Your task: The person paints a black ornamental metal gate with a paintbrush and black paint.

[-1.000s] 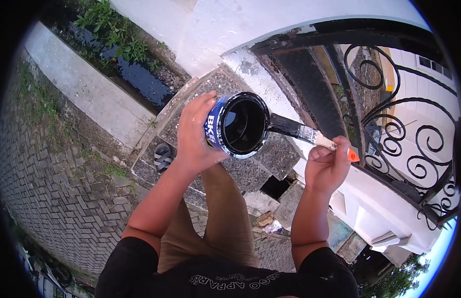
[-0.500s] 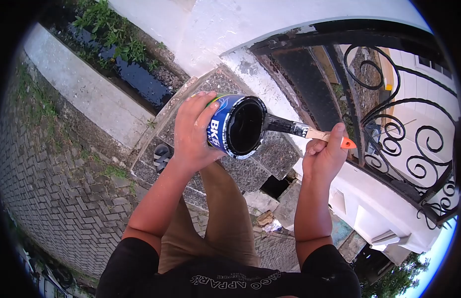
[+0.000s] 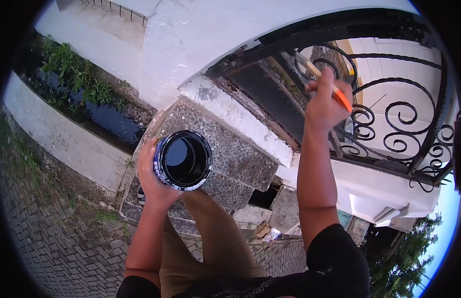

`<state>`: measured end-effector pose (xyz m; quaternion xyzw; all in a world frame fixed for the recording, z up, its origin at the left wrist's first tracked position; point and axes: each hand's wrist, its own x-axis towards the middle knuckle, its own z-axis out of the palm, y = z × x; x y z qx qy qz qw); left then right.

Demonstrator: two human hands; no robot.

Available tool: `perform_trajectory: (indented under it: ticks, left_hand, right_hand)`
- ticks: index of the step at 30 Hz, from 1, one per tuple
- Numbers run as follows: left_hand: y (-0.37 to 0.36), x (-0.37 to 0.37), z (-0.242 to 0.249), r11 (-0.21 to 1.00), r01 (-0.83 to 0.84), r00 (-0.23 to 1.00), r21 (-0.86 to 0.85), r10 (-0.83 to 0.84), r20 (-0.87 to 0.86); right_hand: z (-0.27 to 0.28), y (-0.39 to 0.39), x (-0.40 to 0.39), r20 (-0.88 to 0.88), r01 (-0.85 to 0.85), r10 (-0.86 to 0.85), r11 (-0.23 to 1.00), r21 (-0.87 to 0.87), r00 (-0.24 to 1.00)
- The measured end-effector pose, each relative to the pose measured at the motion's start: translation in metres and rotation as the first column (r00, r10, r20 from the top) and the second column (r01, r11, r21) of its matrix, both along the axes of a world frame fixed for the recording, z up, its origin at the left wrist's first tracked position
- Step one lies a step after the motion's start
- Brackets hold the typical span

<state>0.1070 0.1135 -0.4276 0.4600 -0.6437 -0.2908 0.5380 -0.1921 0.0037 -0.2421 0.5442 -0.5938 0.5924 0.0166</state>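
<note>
My left hand (image 3: 152,174) is wrapped round the side of a blue paint can (image 3: 208,158). The can's open mouth faces up toward me, showing black paint inside and smears on its rim. Up and to the right, my right hand (image 3: 325,105) grips a paintbrush (image 3: 342,100) by its wooden handle with an orange end. Its bristle end points up and left, blurred, and overlaps the scrollwork of a black iron gate (image 3: 399,131). The brush is well apart from the can.
A white wall (image 3: 195,35) with a curved edge borders the gate. Below the can lies a pebbled stone step (image 3: 235,164). To the left, a water-filled ditch (image 3: 108,116) with plants runs beside a concrete curb (image 3: 56,134) and brick paving (image 3: 71,243).
The brush has left the can's mouth and moved up toward the gate. The can has shifted left and down in view and tipped more upright. My view has turned somewhat.
</note>
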Motion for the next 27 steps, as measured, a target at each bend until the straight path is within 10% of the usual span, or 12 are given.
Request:
perform_trajectory:
  ticks: [14,18,20,27]
  left_hand:
    - [-0.018,0.001,-0.01,0.998,0.007,1.0,0.055,-0.008,0.008]
    - [-0.019,-0.002,-0.013,0.999,-0.008,0.997,0.042,0.011,-0.081]
    - [-0.016,-0.001,-0.016,0.999,0.0,0.996,0.045,0.004,-0.085]
    - [-0.003,0.008,-0.023,0.994,0.073,0.997,0.084,-0.07,-0.04]
  right_hand:
    - [0.055,-0.074,-0.054,-0.586,0.091,-0.186,0.978,-0.189,0.789]
    - [0.059,-0.071,-0.046,-0.822,0.055,-0.316,0.942,-0.331,0.473]
    - [0.035,-0.069,-0.04,-0.942,-0.023,-0.31,0.949,-0.316,0.128]
    - [-0.005,-0.06,-0.035,-0.893,-0.004,-0.105,0.993,-0.119,0.439]
